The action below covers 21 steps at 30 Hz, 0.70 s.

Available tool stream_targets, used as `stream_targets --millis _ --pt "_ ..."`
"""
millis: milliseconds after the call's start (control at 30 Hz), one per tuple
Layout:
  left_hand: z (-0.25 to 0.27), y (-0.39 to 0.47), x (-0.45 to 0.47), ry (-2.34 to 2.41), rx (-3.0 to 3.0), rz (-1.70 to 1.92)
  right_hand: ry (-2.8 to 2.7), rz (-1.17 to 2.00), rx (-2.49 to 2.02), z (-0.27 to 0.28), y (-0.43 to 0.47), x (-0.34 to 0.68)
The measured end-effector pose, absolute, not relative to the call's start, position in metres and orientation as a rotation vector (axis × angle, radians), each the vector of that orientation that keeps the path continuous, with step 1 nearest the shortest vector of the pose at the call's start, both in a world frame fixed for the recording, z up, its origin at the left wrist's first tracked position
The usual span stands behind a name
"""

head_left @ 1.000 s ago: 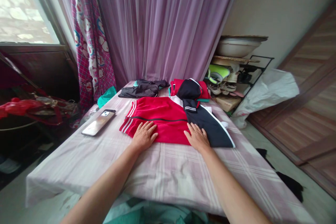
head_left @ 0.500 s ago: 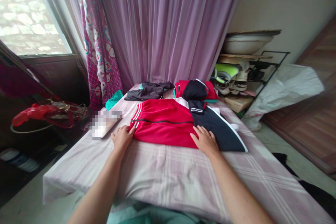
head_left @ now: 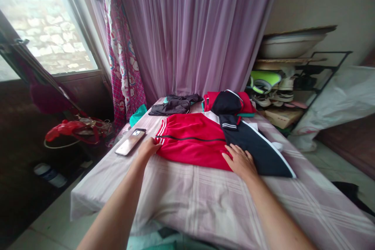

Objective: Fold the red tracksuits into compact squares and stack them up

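Note:
A red and navy zip jacket (head_left: 193, 150) lies flat on the table, with white stripes along its hem and a dark zip running lengthwise. One navy striped cuff (head_left: 229, 122) is folded over onto the body. At the hem's near corner, my left hand (head_left: 149, 147) is closed, fingers curled on the fabric edge. My right hand (head_left: 241, 160) rests flat with fingers spread where the red panel meets the navy part. Left of my left hand lies a phone (head_left: 130, 141), apart from it.
Dark garments (head_left: 174, 104) and a folded red stack (head_left: 249, 103) lie at the far side of the checked tablecloth (head_left: 187, 199). A teal cloth (head_left: 137, 115) hangs at the left edge. A shoe rack (head_left: 293, 62) stands to the right, beside a white plastic bag (head_left: 340, 101).
My view has turned slightly left, so everything sits further right. My left hand's fingers, spread before, are now curled on the jacket's hem. My right hand stays flat on the jacket.

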State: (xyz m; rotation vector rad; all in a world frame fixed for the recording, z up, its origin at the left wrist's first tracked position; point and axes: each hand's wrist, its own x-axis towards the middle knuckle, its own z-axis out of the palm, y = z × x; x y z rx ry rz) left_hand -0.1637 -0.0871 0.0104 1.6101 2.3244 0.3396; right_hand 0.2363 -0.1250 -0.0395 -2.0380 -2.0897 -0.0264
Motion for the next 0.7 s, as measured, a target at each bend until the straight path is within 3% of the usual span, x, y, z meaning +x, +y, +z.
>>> stream_targets --millis 700 --pt "0.016 -0.085 -0.150 2.418 1.602 0.564 -2.063 -0.023 -1.997 -0.039 -0.127 0.237"
